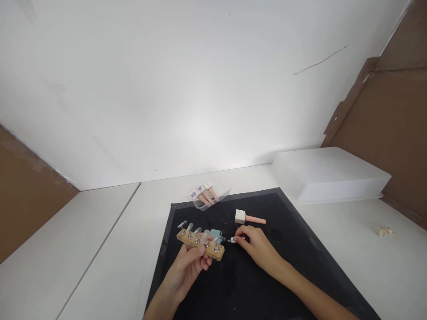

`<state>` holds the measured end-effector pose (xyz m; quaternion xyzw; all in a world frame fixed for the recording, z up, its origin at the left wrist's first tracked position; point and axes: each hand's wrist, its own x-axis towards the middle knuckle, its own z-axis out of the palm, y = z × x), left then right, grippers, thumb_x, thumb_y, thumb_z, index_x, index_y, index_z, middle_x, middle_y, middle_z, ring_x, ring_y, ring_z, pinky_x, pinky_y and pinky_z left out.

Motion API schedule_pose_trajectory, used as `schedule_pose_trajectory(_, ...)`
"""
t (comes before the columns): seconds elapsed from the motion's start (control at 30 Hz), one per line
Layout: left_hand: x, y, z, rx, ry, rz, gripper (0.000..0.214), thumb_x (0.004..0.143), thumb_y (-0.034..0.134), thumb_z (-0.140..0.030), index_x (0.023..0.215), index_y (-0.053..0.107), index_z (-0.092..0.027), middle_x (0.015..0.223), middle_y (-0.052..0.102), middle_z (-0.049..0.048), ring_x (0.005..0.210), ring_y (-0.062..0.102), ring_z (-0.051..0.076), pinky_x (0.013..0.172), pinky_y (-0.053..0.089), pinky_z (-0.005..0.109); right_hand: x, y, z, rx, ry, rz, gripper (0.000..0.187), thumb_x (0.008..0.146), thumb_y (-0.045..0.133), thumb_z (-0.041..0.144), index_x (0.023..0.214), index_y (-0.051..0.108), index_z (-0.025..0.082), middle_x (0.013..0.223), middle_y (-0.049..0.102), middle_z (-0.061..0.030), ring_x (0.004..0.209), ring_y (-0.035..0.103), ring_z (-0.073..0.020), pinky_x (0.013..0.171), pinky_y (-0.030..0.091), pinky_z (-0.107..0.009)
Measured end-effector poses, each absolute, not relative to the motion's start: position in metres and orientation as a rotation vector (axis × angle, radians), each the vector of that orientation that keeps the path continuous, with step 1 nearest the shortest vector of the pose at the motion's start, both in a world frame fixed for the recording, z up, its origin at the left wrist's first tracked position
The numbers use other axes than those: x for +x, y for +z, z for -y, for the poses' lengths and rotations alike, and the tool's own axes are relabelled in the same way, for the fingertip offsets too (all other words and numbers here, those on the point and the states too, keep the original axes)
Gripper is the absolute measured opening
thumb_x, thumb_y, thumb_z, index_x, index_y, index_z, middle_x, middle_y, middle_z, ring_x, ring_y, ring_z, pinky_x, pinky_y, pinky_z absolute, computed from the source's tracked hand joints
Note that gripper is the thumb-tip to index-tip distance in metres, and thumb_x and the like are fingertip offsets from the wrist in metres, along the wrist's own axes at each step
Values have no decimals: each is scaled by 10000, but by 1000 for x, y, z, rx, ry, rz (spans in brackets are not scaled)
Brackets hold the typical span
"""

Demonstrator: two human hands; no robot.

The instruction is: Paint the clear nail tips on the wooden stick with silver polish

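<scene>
My left hand (187,269) is closed round a wooden nail-tip stand (200,245), held tilted over a black mat (267,275). Along the stand, several clear false nail tips (205,235) sit on small metal posts. Just behind it is a teal nail polish bottle (216,235), its dark neck facing right; whether the left hand also touches the bottle is hidden. My right hand (251,240) pinches a nail polish brush (237,240) by its pale handle, the dark tip close to the bottle's neck. Whether tip and neck touch is too small to tell.
A white-capped bottle with a peach handle (255,219) lies on the mat behind my right hand. At the mat's back edge, a clear tray (227,192) holds several similar ones. A white plastic bin (333,175) and small cream pieces (383,231) are on the right.
</scene>
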<state>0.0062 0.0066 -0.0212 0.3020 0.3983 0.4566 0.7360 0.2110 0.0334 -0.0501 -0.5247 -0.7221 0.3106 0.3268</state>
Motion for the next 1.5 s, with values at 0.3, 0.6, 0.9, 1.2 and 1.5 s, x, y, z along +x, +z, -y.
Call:
schedule_pose_trajectory(0.3, 5, -21, -6, 658, 1003, -871, 285, 620, 713, -286, 849, 624, -141, 645, 568, 8, 567, 504, 77, 532, 400, 187, 213, -53, -34, -1364, 839, 1876, 164, 822, 511, 184, 732, 648, 167, 671, 640, -29, 622, 585, -188, 539, 372, -247)
schedule_pose_trajectory(0.6, 7, -19, -5, 646, 1011, -902, 322, 611, 721, -287, 868, 598, -136, 636, 566, -2, 555, 517, 79, 520, 397, 191, 225, -40, -38, -1335, 841, 1769, 176, 805, 517, 194, 652, 600, 171, 615, 547, 4, 573, 515, -161, 514, 348, -243)
schedule_pose_trajectory(0.9, 14, -8, -3, 710, 942, -987, 336, 620, 722, -250, 871, 525, -143, 644, 589, 0, 552, 539, 94, 524, 402, 218, 227, -2, -23, -1072, 1123, 1435, 101, 783, 585, 285, 763, 600, 187, 686, 546, 3, 597, 504, -139, 534, 416, -239)
schedule_pose_trajectory(1.2, 19, -1, 0, 816, 817, -988, 428, 548, 765, -297, 866, 530, -132, 655, 603, 11, 546, 550, 116, 522, 416, 248, 214, 8, -9, -792, 1199, 1486, 46, 782, 611, 169, 787, 625, 212, 811, 595, -35, 777, 579, -182, 675, 469, -284)
schedule_pose_trajectory(1.5, 18, -1, 1, 826, 813, -970, 426, 538, 770, -305, 852, 533, -140, 672, 615, 11, 535, 556, 111, 507, 421, 241, 214, 14, -11, -827, 1059, 1627, 91, 747, 620, 107, 740, 634, 196, 792, 626, -49, 691, 580, -176, 593, 459, -272)
